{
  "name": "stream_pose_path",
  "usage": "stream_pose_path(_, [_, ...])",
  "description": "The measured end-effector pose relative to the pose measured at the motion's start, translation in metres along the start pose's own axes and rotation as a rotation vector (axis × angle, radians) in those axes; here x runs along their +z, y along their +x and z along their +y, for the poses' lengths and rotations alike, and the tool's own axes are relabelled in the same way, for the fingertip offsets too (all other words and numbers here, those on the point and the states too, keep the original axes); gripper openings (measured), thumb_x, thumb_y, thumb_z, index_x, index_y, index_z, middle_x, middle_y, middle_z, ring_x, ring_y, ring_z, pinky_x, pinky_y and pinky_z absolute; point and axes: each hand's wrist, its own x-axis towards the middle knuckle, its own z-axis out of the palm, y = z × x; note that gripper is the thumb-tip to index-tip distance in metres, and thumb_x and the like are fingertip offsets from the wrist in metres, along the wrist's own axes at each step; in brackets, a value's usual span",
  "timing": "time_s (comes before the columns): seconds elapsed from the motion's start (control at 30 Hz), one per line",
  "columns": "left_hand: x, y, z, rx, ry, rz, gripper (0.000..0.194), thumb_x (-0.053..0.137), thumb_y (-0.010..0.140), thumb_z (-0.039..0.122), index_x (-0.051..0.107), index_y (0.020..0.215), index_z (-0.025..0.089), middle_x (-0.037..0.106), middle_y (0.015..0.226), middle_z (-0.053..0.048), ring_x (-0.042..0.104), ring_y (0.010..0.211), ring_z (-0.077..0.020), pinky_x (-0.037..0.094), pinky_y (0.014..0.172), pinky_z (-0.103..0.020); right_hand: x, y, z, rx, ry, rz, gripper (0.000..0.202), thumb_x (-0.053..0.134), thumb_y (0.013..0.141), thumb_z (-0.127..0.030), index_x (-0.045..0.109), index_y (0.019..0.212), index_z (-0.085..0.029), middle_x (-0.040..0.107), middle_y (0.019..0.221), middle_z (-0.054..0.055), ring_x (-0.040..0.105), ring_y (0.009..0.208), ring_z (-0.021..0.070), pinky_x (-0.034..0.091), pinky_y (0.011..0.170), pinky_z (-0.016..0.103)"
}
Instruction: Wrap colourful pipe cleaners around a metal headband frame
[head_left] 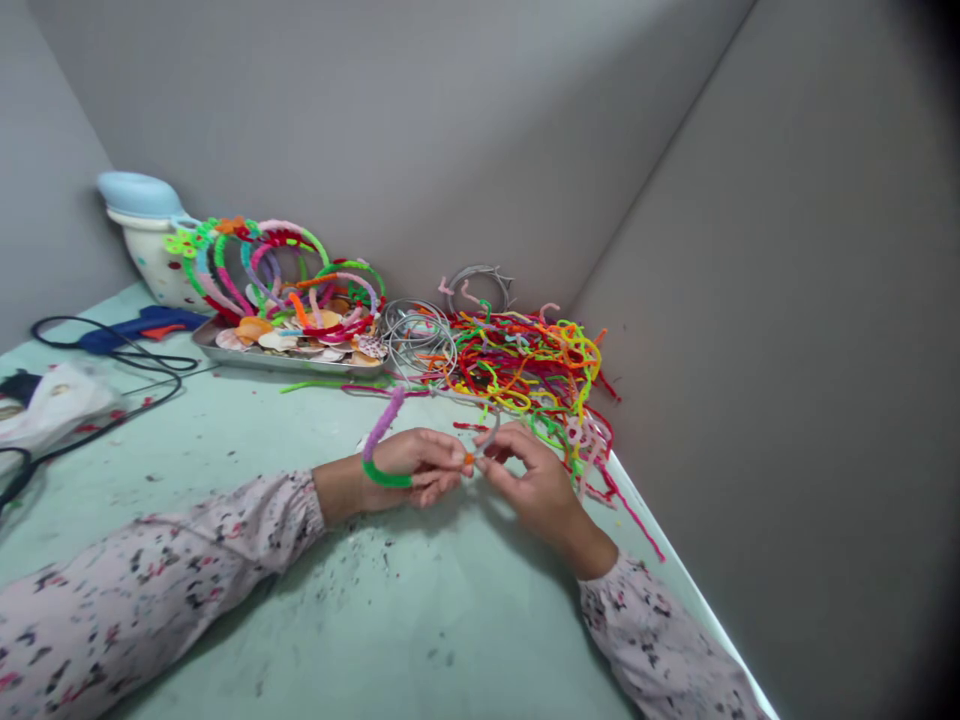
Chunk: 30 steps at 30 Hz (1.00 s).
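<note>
In the head view, the left hand (420, 465) pinches a curved hoop (386, 478), fuzzy purple and green, above the pale table (360, 630). The right hand (534, 488) pinches it narrowly where smooth grey wire meets an orange band (469, 459). Beyond lie tangled fuzzy stems (517, 365), springy wire coils (418, 342) and a shiny tray (300, 367) of ribbed shells (277, 341).

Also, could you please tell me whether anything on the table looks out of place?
Yes: fuzzy stems lie in an untidy tangle beyond the right hand, one pink strand straying by the table's edge, and dark specks dirty its surface.
</note>
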Motion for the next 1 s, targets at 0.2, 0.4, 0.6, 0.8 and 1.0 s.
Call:
stream_pose_path(0.2, [0.002, 0.007, -0.007, 0.311, 0.180, 0.259, 0.022, 0.061, 0.078, 0.035, 0.053, 0.074, 0.015, 0.056, 0.054, 0.003, 0.049, 0.036, -0.0063, 0.032, 0.036, -0.016, 0.003, 0.002, 0.001, 0.052, -0.026, 0.142, 0.009, 0.061, 0.082, -0.024, 0.065, 0.089, -0.021, 0.062, 0.090, 0.004, 0.057, 0.084, 0.0177, 0.045, 0.076, 0.031])
stream_pose_path(0.4, [0.007, 0.001, -0.010, 0.437, 0.419, 0.298, 0.023, 0.051, 0.085, 0.037, 0.054, 0.080, 0.015, 0.056, 0.061, 0.003, 0.049, 0.042, -0.0064, 0.034, 0.040, -0.017, 0.012, 0.000, -0.001, 0.122, -0.019, 0.036, 0.012, 0.058, 0.085, -0.029, 0.066, 0.087, -0.020, 0.063, 0.086, 0.005, 0.058, 0.080, 0.0179, 0.046, 0.075, 0.031])
stream_pose_path(0.6, [0.010, -0.003, -0.013, 0.497, 0.631, 0.344, 0.021, 0.046, 0.088, 0.034, 0.056, 0.084, 0.015, 0.055, 0.063, 0.003, 0.049, 0.050, -0.0078, 0.037, 0.049, -0.019, 0.012, 0.001, -0.005, 0.066, -0.048, 0.094, 0.009, 0.059, 0.085, -0.026, 0.065, 0.087, -0.019, 0.064, 0.085, 0.004, 0.059, 0.079, 0.0167, 0.046, 0.075, 0.030])
stream_pose_path(0.8, [0.013, -0.007, -0.012, 0.543, 0.775, 0.381, 0.018, 0.044, 0.089, 0.027, 0.057, 0.084, 0.017, 0.054, 0.063, 0.004, 0.049, 0.055, -0.0090, 0.036, 0.053, -0.020, 0.010, 0.000, -0.010, 0.040, -0.065, 0.128, 0.006, 0.061, 0.083, -0.023, 0.065, 0.085, -0.018, 0.063, 0.083, 0.004, 0.059, 0.078, 0.0160, 0.046, 0.073, 0.029])
stream_pose_path(1.0, [0.018, -0.011, -0.007, 0.559, 0.856, 0.401, 0.017, 0.043, 0.088, 0.025, 0.057, 0.081, 0.017, 0.054, 0.060, 0.004, 0.048, 0.054, -0.0093, 0.036, 0.054, -0.021, 0.011, -0.001, -0.012, 0.006, -0.066, 0.165, 0.005, 0.062, 0.082, -0.022, 0.066, 0.083, -0.018, 0.064, 0.081, 0.005, 0.059, 0.076, 0.0167, 0.048, 0.072, 0.030])
